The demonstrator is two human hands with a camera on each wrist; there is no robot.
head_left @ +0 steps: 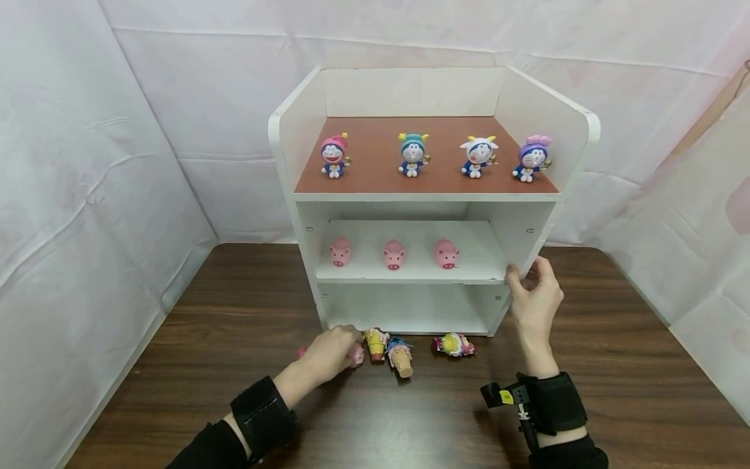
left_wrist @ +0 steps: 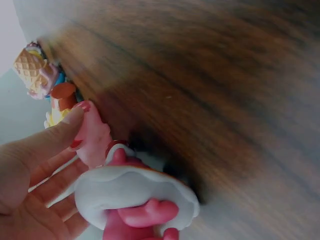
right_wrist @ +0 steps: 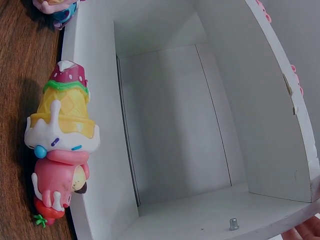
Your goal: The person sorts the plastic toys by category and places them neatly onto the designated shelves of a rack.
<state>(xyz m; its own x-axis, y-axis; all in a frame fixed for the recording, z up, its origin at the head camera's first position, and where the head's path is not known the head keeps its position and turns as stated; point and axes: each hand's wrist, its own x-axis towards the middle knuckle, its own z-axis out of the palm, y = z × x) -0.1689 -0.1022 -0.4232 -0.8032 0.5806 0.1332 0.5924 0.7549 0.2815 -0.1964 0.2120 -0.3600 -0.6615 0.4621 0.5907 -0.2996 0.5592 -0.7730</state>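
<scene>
My left hand (head_left: 328, 354) is down on the table before the shelf's left part, thumb and fingers pinching a pink pig figurine (left_wrist: 95, 135). Close to that hand lies a pink figurine with a white scalloped part (left_wrist: 135, 197), mostly hidden by the hand in the head view. Just right of the pig are a yellow ice-cream figurine (head_left: 376, 344) and a waffle-cone figurine (head_left: 401, 357). My right hand (head_left: 537, 296) grips the right side edge of the white shelf unit (head_left: 404, 281) at middle-board height. A yellow-and-pink cone figurine (right_wrist: 65, 120) lies along the unit's bottom front.
Several cat figurines in hats, one in a purple hat (head_left: 533, 158), stand on the brown top board (head_left: 375, 150). Three pink pigs, among them the middle pig (head_left: 394, 255), stand on the middle board. White cloth (head_left: 105, 163) hangs around the wooden table (head_left: 234, 312).
</scene>
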